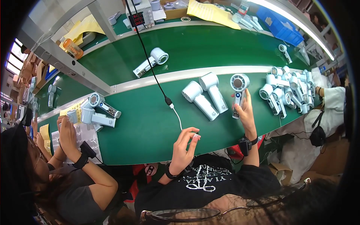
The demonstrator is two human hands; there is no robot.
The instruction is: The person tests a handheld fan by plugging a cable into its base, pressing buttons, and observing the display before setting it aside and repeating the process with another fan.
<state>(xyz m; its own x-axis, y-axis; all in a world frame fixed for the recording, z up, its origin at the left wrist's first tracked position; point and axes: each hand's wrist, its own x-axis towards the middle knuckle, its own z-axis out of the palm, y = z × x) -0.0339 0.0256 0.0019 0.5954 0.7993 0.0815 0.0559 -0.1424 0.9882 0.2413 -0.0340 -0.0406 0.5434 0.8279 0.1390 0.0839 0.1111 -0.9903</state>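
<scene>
My right hand [245,112] is wrapped round the handle of a pale handheld fan [239,83], which stands upright with its round head at the top. The handle's front shows open inner parts and a small round dark-blue spot. Over the bench's front part, my left hand [183,148] pinches the end of a white cable [178,118] between thumb and fingertips. That cable hangs from a black cord [146,52] coming down from above. Between my hands and the back rail lie two more pale fans, one fan [198,99] slanting beside another fan [214,92].
A heap of fans [288,88] covers the bench's right end. One fan [152,62] lies on the green strip behind the rail [168,77]. At left, a co-worker's hand [67,135] is beside several fans [95,112] and a paper sheet [88,140]. A blue bin [279,26] stands back right.
</scene>
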